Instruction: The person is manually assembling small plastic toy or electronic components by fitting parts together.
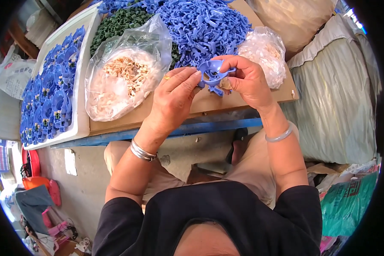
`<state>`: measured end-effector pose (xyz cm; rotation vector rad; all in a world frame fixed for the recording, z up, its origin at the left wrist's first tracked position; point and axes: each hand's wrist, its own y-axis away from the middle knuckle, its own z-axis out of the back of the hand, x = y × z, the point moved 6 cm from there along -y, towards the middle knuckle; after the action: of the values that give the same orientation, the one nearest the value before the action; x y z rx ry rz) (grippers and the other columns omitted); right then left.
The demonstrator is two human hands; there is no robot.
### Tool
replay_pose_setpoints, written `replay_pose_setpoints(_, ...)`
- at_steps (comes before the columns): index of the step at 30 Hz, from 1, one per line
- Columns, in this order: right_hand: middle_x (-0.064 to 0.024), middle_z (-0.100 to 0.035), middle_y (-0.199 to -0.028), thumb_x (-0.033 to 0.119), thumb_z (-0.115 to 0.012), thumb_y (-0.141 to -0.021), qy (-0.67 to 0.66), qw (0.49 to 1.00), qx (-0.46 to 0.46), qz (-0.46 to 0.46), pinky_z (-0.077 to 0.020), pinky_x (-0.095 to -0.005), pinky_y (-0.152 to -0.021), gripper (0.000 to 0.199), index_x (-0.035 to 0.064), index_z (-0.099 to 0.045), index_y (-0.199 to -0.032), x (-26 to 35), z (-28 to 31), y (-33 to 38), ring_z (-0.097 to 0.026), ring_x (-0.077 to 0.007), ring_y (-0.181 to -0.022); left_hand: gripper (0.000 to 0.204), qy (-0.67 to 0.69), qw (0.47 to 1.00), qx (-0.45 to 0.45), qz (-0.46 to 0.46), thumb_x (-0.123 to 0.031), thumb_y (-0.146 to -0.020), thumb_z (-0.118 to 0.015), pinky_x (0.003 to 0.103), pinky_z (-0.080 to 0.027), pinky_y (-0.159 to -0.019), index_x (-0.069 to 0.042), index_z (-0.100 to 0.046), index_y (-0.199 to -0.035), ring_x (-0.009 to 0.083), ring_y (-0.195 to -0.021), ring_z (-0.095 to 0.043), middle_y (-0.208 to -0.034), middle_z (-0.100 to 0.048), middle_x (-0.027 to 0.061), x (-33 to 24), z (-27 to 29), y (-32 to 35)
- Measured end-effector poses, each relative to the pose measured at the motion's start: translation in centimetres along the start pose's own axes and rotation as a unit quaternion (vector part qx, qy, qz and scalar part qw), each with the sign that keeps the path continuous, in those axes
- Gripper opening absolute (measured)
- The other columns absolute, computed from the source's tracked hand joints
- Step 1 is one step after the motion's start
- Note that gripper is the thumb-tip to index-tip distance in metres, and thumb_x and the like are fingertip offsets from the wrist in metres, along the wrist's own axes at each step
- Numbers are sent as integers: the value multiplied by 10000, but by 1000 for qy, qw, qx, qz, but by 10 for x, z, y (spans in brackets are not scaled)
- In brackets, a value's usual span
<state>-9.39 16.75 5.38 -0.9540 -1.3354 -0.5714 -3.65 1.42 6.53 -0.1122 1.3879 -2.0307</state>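
Above the table's near edge, both hands hold up a small blue plastic ring-shaped part (212, 71) with arms sticking out from it. My left hand (175, 94) pinches its left side between thumb and fingers. On the opposite side my right hand (247, 81) grips the rim, fingers curled over the top. A small tan piece (227, 84) shows by my right thumb; whether it is attached to the blue part I cannot tell. Behind the hands lies a heap of loose blue plastic pieces (202, 27).
Left of the heap, an open clear bag (130, 81) holds small beige pieces, near a dark green pile (121, 24). A white foam tray (82, 106) at far left carries rows of blue assemblies. Another clear bag (264, 51) sits right. A large pale sack (335, 89) stands beside the table.
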Motion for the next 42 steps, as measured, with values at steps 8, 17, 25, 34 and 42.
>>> replay_pose_setpoints(8,-120,-542,-1030,77,-581,-791,-44,997,-53,-25,-449,-220,-509,251,4,-507,-1020,8,-5,-2,-553,-113,-659,276,169,955,7,245,48,-645,-636,289,-471,-664,22,-580,-913,229,-743,-582,-842,-597,125,21,-6,14)
replay_pose_setpoints(17,-92,-524,-908,-30,-555,-665,543,826,127,76,-447,-316,-617,251,42,-556,-905,2,-26,13,-552,-244,-739,276,555,649,-79,515,-56,-790,-569,290,-464,-625,79,-527,-1026,219,-757,-581,-864,-599,143,60,-24,47)
replay_pose_setpoints(25,-124,-451,-793,-68,-482,-678,594,792,134,39,-422,-381,-610,199,24,-532,-847,-19,-24,15,-504,-304,-714,312,606,527,-87,590,-8,-813,-484,340,-489,-656,71,-442,-1112,305,-857,-571,-965,-551,206,60,-33,55)
replay_pose_setpoints(34,-111,-457,-763,-55,-466,-670,594,791,116,91,-418,-361,-562,172,36,-520,-806,-9,-41,13,-513,-290,-694,268,608,506,-116,600,38,-794,-485,369,-511,-635,73,-449,-1057,273,-753,-586,-916,-564,174,68,-30,56)
replay_pose_setpoints(42,-112,-510,-766,-25,-498,-700,541,820,70,172,-426,-352,-535,155,44,-541,-832,-8,-46,8,-535,-288,-648,248,606,525,-137,582,34,-796,-491,375,-504,-659,74,-474,-1041,265,-759,-584,-903,-573,161,72,-27,53)
